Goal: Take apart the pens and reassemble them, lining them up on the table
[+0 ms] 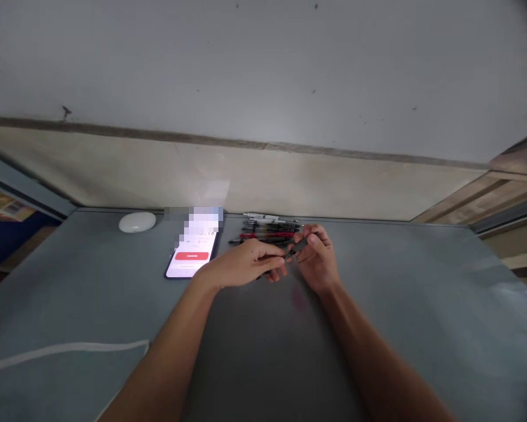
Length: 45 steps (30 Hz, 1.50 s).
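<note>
A dark pen [297,247] slants between my two hands above the table. My left hand [250,262] pinches its lower-left part between thumb and fingers. Around its thicker upper-right part, the fingers of my right hand [319,258] are closed. Just beyond my hands lie several pens [267,220] in a loose row, pointing left to right. One is white, one has a red barrel [263,235], and others are dark. My left hand and the held pen partly cover the nearest ones.
A lit phone [191,256] lies left of the pens, its screen partly blurred. Farther left is a white rounded object [137,222]. A white strip or cable [70,347] crosses the left front of the grey table [421,305]. A wall [263,176] rises along the back edge.
</note>
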Each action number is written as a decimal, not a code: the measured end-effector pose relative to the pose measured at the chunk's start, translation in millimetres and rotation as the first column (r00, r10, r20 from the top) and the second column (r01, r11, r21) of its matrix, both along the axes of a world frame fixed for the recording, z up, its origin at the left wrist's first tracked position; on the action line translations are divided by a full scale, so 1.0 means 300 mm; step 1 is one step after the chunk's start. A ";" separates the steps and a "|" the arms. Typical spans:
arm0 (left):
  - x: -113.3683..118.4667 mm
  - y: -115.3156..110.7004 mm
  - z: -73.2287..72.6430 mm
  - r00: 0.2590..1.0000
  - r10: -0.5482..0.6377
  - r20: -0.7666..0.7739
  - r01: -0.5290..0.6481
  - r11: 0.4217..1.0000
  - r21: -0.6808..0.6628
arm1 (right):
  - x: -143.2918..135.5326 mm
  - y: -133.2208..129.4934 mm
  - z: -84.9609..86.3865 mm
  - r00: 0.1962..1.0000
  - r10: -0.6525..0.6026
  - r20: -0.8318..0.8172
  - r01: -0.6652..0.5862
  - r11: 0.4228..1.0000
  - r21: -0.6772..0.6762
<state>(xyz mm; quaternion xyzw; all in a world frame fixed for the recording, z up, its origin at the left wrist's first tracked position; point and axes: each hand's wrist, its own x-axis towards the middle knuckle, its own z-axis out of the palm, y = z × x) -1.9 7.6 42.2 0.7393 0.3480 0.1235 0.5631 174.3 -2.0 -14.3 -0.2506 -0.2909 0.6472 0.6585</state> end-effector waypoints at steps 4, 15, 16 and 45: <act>0.010 0.002 -0.015 0.995 0.087 -0.046 -0.082 0.991 0.109 | -0.002 0.009 -0.006 0.998 -0.057 -0.022 0.057 0.998 -0.035; 0.004 0.009 -0.017 0.995 0.092 -0.024 -0.088 0.987 0.136 | -0.010 0.006 0.009 0.994 -0.112 0.015 0.113 0.992 -0.048; 0.005 0.007 -0.012 0.998 0.061 -0.018 -0.058 0.993 0.107 | -0.007 0.003 0.009 0.996 -0.092 0.007 0.092 0.995 -0.038; 0.016 0.006 -0.023 0.991 0.116 -0.065 -0.103 0.979 0.179 | 0.002 0.011 -0.001 0.998 -0.062 0.005 0.062 0.998 -0.015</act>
